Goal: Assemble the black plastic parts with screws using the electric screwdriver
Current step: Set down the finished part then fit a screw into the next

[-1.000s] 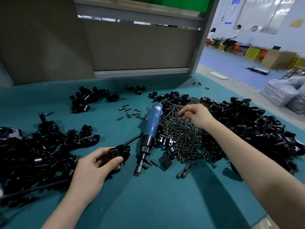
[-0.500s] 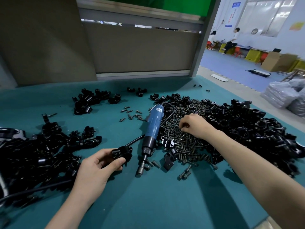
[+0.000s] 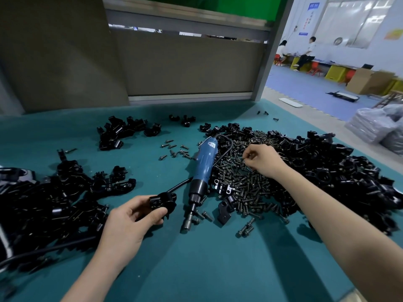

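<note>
a: what's the step here, as you read it?

b: picking out one screw. the right hand [image 3: 263, 160] is down on the screw pile [image 3: 239, 186], fingers curled and tips drawn together. whether a screw is actually caught between them is too small to tell.

a: and the other hand?

b: the left hand [image 3: 128, 223] grips a black plastic part [image 3: 162, 201], thumb and fingers curled round its near side, over the teal mat [image 3: 196, 269].

a: how would you do it well?

b: i'd lift a single screw by its head, shake off any that cling, and turn the part so its screw hole faces up before the two meet. i'd seat the screw by hand first, so the driver bit doesn't skate off.

a: where's the driver?

b: the electric screwdriver [image 3: 202, 168] lies on the mat between the two hands, bit toward the person, and neither hand touches it. its tip is just beside the held part and the left fingertips. its blue body runs along the left edge of the screw pile, near the right hand but apart from it.
</note>
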`<control>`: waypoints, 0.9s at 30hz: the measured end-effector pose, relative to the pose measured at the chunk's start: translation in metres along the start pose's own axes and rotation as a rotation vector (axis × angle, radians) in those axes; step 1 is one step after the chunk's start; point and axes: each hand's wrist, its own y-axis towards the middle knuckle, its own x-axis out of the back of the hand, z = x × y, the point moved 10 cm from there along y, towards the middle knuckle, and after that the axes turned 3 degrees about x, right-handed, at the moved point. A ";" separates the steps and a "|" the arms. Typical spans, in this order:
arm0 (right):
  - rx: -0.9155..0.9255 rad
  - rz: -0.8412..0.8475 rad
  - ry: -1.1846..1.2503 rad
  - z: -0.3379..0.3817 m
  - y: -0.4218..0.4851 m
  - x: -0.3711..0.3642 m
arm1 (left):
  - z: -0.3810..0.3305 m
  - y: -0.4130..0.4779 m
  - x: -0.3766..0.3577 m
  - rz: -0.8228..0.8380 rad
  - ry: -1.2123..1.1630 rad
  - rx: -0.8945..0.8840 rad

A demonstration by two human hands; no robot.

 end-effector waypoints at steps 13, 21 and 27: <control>0.385 0.324 -0.506 0.033 0.007 -0.039 | 0.001 0.000 0.000 0.017 0.007 0.001; 0.435 0.383 -0.643 0.034 0.012 -0.047 | 0.003 0.001 0.000 0.019 0.013 0.017; 0.253 0.191 -0.351 0.034 0.015 -0.021 | 0.003 0.000 0.000 0.009 0.028 0.015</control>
